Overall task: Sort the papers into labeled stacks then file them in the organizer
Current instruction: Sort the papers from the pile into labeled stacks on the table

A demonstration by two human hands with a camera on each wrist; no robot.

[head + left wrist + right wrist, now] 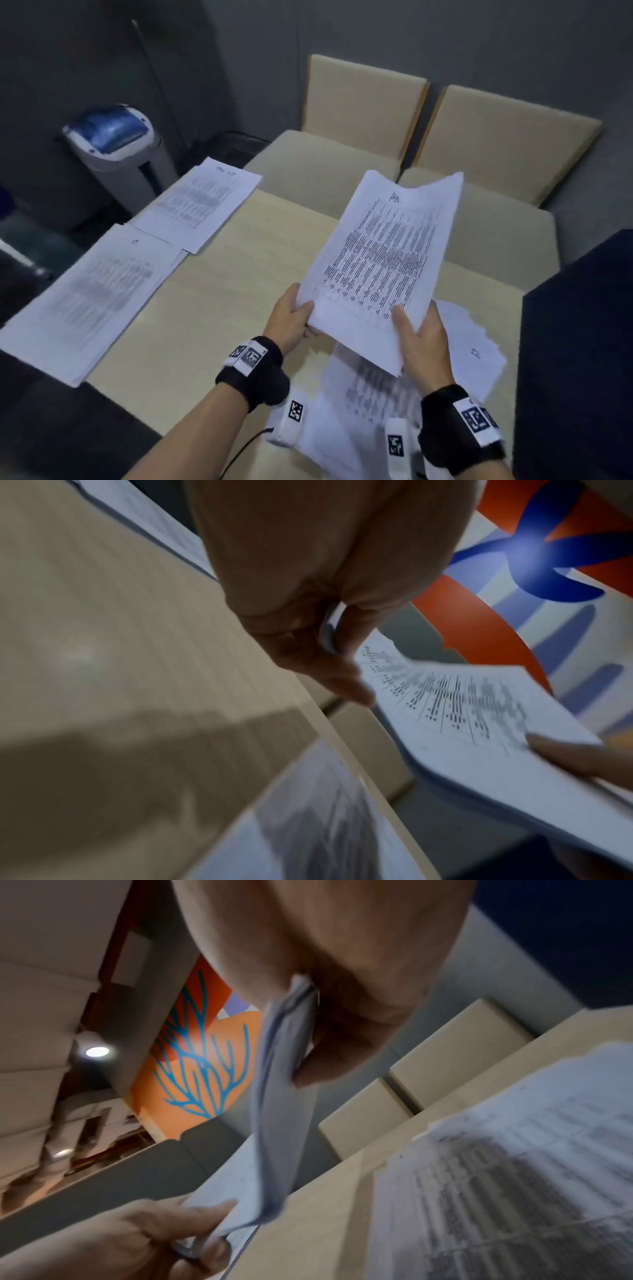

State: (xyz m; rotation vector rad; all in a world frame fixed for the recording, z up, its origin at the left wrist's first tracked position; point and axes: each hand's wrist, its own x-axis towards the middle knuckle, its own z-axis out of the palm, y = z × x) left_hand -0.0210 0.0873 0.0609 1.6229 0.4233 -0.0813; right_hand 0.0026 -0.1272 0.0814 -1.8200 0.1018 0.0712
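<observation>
Both hands hold a thick bundle of printed papers (383,260) raised above the pale wooden table (219,301). My left hand (291,320) pinches its lower left corner, thumb on top. My right hand (419,334) grips its near edge, thumb on the printed face. The left wrist view shows the bundle (479,723) pinched in the left hand (329,642). In the right wrist view the sheets (284,1085) run edge-on out of the right hand (329,1031). Under the bundle lies a loose pile of papers (370,401). Two sorted stacks lie at the left: a near stack (92,298) and a far stack (202,202).
Two beige chairs (363,113) stand at the table's far side. A white bin with a blue lid (113,137) stands beyond the far left corner. A dark blue panel (579,342) rises at the right edge. More sheets (472,349) spread at the right.
</observation>
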